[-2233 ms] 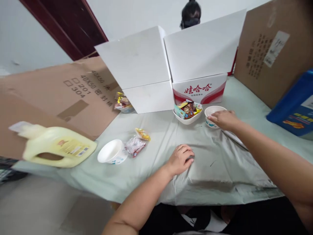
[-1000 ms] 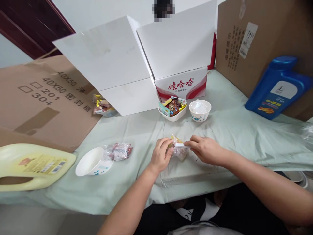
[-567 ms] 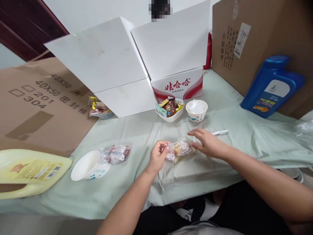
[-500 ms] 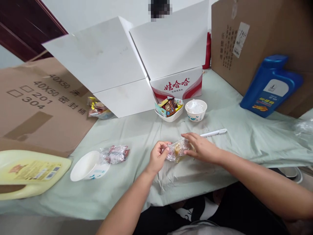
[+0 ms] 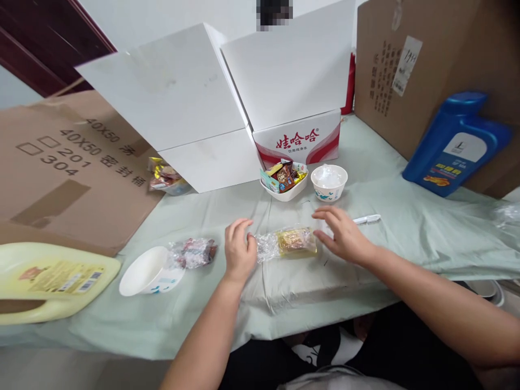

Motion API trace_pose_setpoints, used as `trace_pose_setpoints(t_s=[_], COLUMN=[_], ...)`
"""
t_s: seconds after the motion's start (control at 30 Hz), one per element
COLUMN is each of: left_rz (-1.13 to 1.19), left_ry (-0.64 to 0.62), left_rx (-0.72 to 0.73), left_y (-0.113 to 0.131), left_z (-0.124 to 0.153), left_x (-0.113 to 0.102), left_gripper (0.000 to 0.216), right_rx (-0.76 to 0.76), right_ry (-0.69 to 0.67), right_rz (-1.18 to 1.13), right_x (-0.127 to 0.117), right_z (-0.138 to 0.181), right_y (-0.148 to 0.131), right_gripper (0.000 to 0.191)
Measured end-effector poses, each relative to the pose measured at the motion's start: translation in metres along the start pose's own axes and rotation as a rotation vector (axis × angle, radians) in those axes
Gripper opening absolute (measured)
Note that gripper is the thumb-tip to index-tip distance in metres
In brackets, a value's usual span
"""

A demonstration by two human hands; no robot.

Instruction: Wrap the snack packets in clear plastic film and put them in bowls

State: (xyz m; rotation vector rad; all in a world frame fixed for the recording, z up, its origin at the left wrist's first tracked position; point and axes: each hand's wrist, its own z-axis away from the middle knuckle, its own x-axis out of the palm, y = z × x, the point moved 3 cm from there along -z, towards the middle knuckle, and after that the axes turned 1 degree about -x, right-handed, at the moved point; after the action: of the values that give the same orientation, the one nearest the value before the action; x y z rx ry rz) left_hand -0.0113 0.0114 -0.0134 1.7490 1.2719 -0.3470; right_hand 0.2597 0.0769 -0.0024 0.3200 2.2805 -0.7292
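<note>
Because it lies flat near the front edge of the desk (image 5: pixel 410 244), the yellow snack packet (image 5: pixel 298 241) presumably sits there for easy reach. The left hand (image 5: pixel 239 250), thumb and fingers parted, is beside its crinkled clear film (image 5: pixel 268 248); contact is unclear. The right hand (image 5: pixel 339 234) spreads at the other end, gripping nothing. Just beyond lies the white pen (image 5: pixel 368 219), likely leaving that hand free.

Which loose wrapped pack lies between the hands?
The yellow pack, between left hand and right hand; the reddish pack lies left of both, by a white bowl.
</note>
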Motion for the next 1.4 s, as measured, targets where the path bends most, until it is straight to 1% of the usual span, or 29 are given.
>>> trace_pose_setpoints(t_s=[0.03, 0.1, 0.13, 0.17, 0.2, 0.27, 0.37, 0.43, 0.47, 0.5, 0.53, 0.6, 0.67, 0.7, 0.73, 0.77, 0.83, 0.9, 0.93, 1.0, 1.07, 1.13, 1.17, 1.2, 1.23, 1.27, 1.3, 1.33, 1.4], left_rz=[-0.045, -0.078, -0.093, -0.103, -0.103, -0.082, -0.063, -0.032, -0.001, 0.038, 0.078, 0.142, 0.145, 0.119, 0.079, 0.033, -0.054, -0.123, -0.155, -0.231, -0.295, -0.323, -0.333, -0.346, -0.369, -0.397, -0.427, -0.453, -0.480], left_ry=[-0.047, -0.186, -0.236, -0.255, -0.245, -0.159, -0.025, -0.034, -0.081, -0.167, -0.292, -0.624, -0.913, -0.996, -1.033, -1.032, -0.943, -0.797, -0.723, -0.609, -0.561, -0.570, -0.588, -0.612, -0.637, -0.663, -0.693, -0.722, -0.757], left_rx=[0.121, 0.284, 0.333, 0.365, 0.385, 0.402, 0.434, 0.502, 0.545, 0.590, 0.628, 0.672, 0.653, 0.623, 0.586, 0.546, 0.462, 0.420, 0.414, 0.407, 0.383, 0.343, 0.317, 0.287, 0.252, 0.214, 0.176, 0.142, 0.089], left_y=[0.008, 0.019, 0.022, 0.024, 0.025, 0.027, 0.032, 0.040, 0.046, 0.053, 0.059, 0.072, 0.079, 0.080, 0.080, 0.078, 0.071, 0.063, 0.059, 0.053, 0.047, 0.042, 0.040, 0.038, 0.037, 0.036, 0.036, 0.037, 0.040], left_z=[0.003, 0.009, 0.012, 0.014, 0.015, 0.014, 0.014, 0.018, 0.021, 0.025, 0.030, 0.044, 0.057, 0.062, 0.064, 0.064, 0.061, 0.055, 0.052, 0.049, 0.049, 0.050, 0.050, 0.050, 0.049, 0.047, 0.046, 0.044, 0.041], left_x=[0.003, 0.012, 0.017, 0.020, 0.021, 0.018, 0.004, -0.007, -0.012, -0.016, -0.018, -0.019, -0.017, -0.016, -0.015, -0.013, -0.010, -0.009, -0.009, -0.007, -0.005, -0.002, -0.001, 0.000, 0.000, 0.000, -0.001, -0.002, -0.006], left_gripper=[0.031, 0.030, 0.027, 0.023, 0.019, 0.019, 0.018, 0.017, 0.018, 0.020, 0.022, 0.020, 0.012, 0.011, 0.014, 0.017, 0.021, 0.020, 0.022, 0.041, 0.065, 0.084, 0.092, 0.098, 0.103, 0.106, 0.109, 0.111, 0.113], right_rx=[-0.054, -0.136, -0.158, -0.166, -0.163, -0.137, -0.115, -0.127, -0.123, -0.105, -0.078, -0.030, 0.011, 0.040, 0.077, 0.119, 0.186, 0.219, 0.229, 0.205, 0.098, -0.044, -0.097, -0.127, -0.126, -0.095, -0.038, 0.037, 0.181], right_ry=[-0.049, -0.189, -0.261, -0.318, -0.349, -0.332, -0.236, -0.264, -0.317, -0.391, -0.482, -0.675, -0.832, -0.888, -0.925, -0.943, -0.935, -0.885, -0.844, -0.725, -0.589, -0.515, -0.521, -0.545, -0.571, -0.577, -0.544, -0.462, -0.200], right_rz=[-0.021, -0.020, -0.004, 0.015, 0.027, 0.022, -0.051, -0.134, -0.181, -0.223, -0.258, -0.275, -0.165, -0.063, 0.053, 0.169, 0.345, 0.421, 0.432, 0.414, 0.364, 0.298, 0.260, 0.227, 0.206, 0.202, 0.217, 0.249, 0.329], right_x=[0.006, 0.017, 0.020, 0.022, 0.020, 0.009, -0.020, -0.039, -0.047, -0.052, -0.055, -0.054, -0.047, -0.041, -0.036, -0.031, -0.025, -0.023, -0.024, -0.025, -0.025, -0.021, -0.018, -0.015, -0.012, -0.011, -0.011, -0.015, -0.028], right_z=[0.001, 0.002, 0.002, 0.002, 0.001, -0.003, -0.007, -0.007, -0.007, -0.006, -0.004, 0.000, 0.004, 0.006, 0.008, 0.009, 0.009, 0.008, 0.007, 0.004, 0.002, 0.001, 0.001, 0.001, 0.001, 0.000, -0.002, -0.004, -0.007], right_y=[-0.007, -0.015, -0.016, -0.014, -0.011, -0.001, 0.007, 0.005, 0.003, -0.001, -0.004, -0.011, -0.016, -0.016, -0.016, -0.014, -0.010, -0.007, -0.006, -0.005, -0.009, -0.014, -0.015, -0.015, -0.012, -0.007, 0.000, 0.008, 0.023], right_gripper=[0.042, 0.054, 0.053, 0.045, 0.034, 0.019, 0.015, 0.012, 0.013, 0.015, 0.020, 0.024, 0.020, 0.020, 0.023, 0.025, 0.023, 0.022, 0.028, 0.046, 0.062, 0.069, 0.064, 0.052, 0.035, 0.019, 0.012, 0.015, 0.018])
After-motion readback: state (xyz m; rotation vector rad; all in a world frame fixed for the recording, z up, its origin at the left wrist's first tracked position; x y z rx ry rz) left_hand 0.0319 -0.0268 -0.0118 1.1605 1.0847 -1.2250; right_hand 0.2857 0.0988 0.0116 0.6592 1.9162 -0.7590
